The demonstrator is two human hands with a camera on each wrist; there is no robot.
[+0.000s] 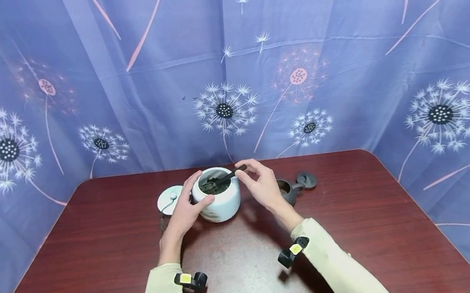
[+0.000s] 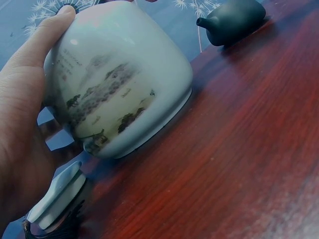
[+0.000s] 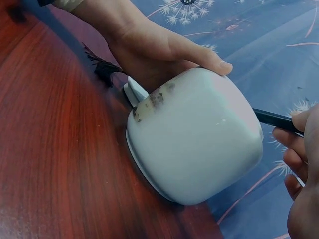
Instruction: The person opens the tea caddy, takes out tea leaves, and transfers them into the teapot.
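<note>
A blue dandelion-print curtain (image 1: 349, 5) hangs behind a reddish-brown wood-grain table (image 1: 97, 266). Clock positions are taken from the jar's mouth in the head view, with 12 o'clock pointing away from the person. The largest item on the table is a lidless white ceramic jar (image 1: 227, 207) with a landscape motif, resting near the far edge. It should be rigid, fairly heavy, smooth enough to slip and breakable if knocked; steady it by the curved upper wall. The left hand (image 1: 186, 212) grasps it there, thumb by the rim at 7 o'clock, fingers at 10 o'clock, so that the jar lies between them. A dark teapot (image 2: 237, 22) is at 3 o'clock, partly behind the right forearm. The white jar lid (image 1: 167, 202) lies at 9 o'clock, and a dark round teapot lid (image 1: 306, 180) at 3 o'clock, beyond the teapot. The slim dark scoop (image 1: 226, 177) should be light and stiff; take hold at the handle's outer end, clear of the rim. The right hand (image 1: 262, 186) pinches that end at 2 o'clock; from this grip the scoop runs toward 8 o'clock, its head inside the jar, among dark contents too small to identify.
</note>
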